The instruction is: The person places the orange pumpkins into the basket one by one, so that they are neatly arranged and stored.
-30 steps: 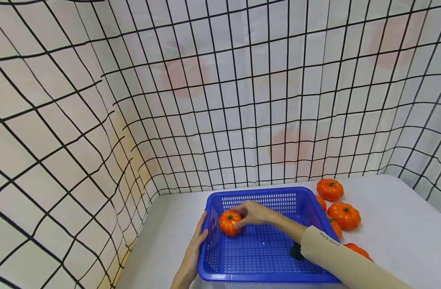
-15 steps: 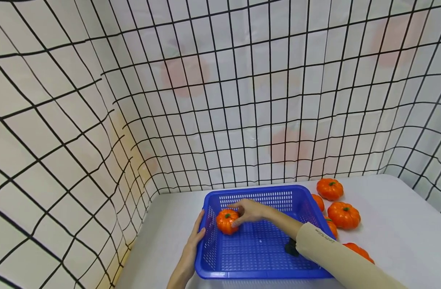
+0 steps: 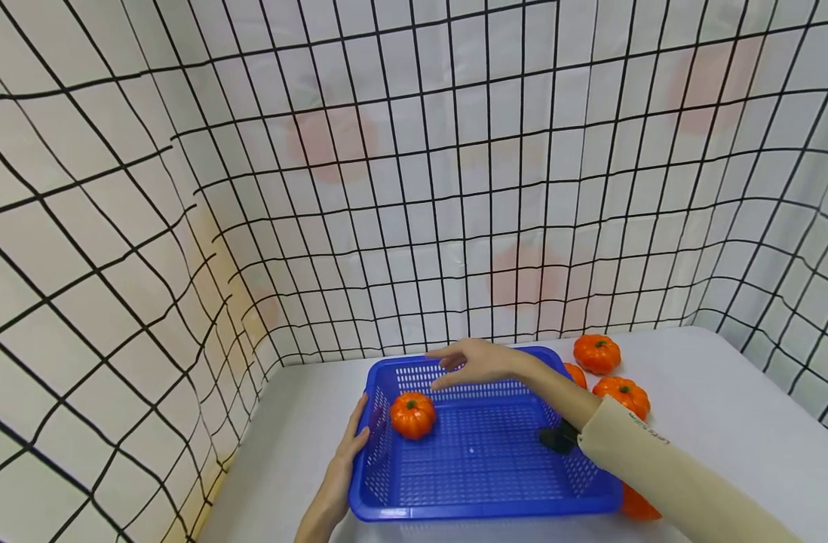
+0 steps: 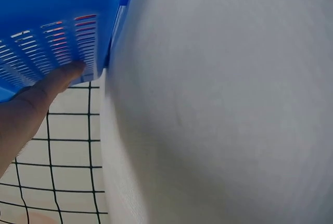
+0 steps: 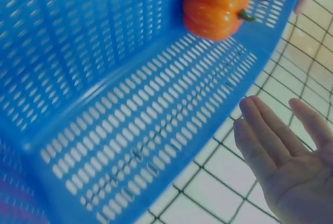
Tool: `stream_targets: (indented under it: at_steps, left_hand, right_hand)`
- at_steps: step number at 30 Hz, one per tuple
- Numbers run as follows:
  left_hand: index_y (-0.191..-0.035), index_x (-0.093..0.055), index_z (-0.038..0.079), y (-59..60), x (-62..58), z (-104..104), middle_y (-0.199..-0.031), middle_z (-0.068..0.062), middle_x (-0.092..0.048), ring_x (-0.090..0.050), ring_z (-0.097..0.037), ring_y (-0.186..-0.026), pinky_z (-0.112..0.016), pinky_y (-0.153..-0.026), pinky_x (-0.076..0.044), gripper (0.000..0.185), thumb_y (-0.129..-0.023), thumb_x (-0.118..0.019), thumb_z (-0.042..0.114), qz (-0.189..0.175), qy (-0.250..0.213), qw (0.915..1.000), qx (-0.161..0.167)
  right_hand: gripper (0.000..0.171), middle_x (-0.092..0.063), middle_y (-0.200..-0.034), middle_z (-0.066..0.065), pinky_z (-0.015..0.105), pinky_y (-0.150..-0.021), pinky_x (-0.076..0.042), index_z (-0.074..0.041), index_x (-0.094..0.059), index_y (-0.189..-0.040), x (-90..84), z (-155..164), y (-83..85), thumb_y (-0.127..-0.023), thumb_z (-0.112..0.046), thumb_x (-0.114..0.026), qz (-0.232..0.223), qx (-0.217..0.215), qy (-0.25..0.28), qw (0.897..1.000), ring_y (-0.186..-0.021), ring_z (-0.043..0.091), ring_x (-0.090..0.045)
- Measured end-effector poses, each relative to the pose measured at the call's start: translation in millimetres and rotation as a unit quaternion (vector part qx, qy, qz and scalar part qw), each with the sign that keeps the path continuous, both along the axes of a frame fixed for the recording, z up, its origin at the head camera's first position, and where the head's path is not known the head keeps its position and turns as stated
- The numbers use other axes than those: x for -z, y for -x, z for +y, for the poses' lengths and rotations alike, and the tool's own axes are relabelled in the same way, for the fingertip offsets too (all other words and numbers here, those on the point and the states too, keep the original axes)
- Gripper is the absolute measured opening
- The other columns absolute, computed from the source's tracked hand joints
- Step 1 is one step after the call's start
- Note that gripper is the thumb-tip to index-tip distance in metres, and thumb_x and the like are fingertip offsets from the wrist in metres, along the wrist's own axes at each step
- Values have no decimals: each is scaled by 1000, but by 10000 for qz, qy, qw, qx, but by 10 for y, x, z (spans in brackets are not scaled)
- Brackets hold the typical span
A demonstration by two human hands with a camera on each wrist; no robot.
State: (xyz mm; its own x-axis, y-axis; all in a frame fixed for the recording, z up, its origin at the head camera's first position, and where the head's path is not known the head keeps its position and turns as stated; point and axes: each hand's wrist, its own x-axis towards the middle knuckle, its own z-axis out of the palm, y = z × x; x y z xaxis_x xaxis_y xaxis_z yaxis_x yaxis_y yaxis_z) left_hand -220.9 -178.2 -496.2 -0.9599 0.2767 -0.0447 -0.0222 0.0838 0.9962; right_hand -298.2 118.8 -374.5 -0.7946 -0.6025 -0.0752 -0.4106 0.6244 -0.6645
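A blue plastic basket stands on the white table; one orange pumpkin lies in its far-left corner, also seen as the pumpkin in the right wrist view. My right hand hovers open above the basket's far rim, fingers straight, holding nothing; the right hand shows empty in its wrist view. My left hand rests flat against the basket's left wall, fingers straight; the left hand touches the basket wall.
Several more orange pumpkins lie on the table to the right of the basket, one near its front right corner. A grid-patterned curtain walls in the table on the left, back and right.
My right hand let go of the pumpkin, which now lies in the basket, and rose toward the far rim. The left hand stays on the basket's left wall.
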Motion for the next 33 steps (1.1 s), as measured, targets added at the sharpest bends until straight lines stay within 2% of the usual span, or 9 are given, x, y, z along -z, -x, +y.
stream_targets:
  at_steps: [5, 11, 19, 26, 33]
  left_hand:
    - [-167, -8, 36, -2, 4, -18, -176, -13, 7, 6, -52, -158, -79, -119, 3, 64, -109, -33, 43, 19, -11, 10000, 24]
    - [-167, -8, 35, 7, 20, -1, -176, -13, 7, 7, -51, -159, -77, -120, 5, 64, -109, -33, 41, 27, -115, 9999, 46]
    - [-167, -7, 37, -13, 3, 2, -176, -14, 6, 4, -55, -157, -79, -119, -1, 65, -109, -34, 49, -99, 147, 9998, -118]
    - [-167, -7, 37, -25, 2, -44, -176, -14, 7, 3, -54, -157, -79, -120, -3, 64, -109, -33, 46, -78, 20, 9999, -83]
    - [-167, -8, 37, -29, -2, -13, -176, -14, 7, 4, -54, -157, -79, -120, -2, 65, -109, -34, 47, -84, 75, 9999, -60]
  right_hand:
    - [73, -60, -148, 19, 61, -114, -44, -18, -49, -155, -60, 296, -135, -94, -47, -73, 311, 58, 101, 9994, -136, 37, -59]
    - [76, -55, -154, 14, 70, -113, -39, -23, -44, -158, -59, 810, -349, -93, -53, -71, 756, 643, -130, 9950, -142, 42, -51]
    - [73, -51, -156, 22, 79, -102, -40, -15, -46, -156, -11, 1481, -653, -95, -46, -71, 973, 1222, -34, 9877, -143, 55, -43]
    - [74, -47, -154, 31, 78, -92, -46, -10, -41, -159, 229, 2000, -760, -98, -43, -68, 1015, 1689, -192, 9802, -135, 62, -46]
    - [77, -45, -153, 36, 80, -96, -41, 1, -44, -154, 560, 2405, -859, -95, -40, -73, 1261, 2035, -455, 9698, -135, 63, -43]
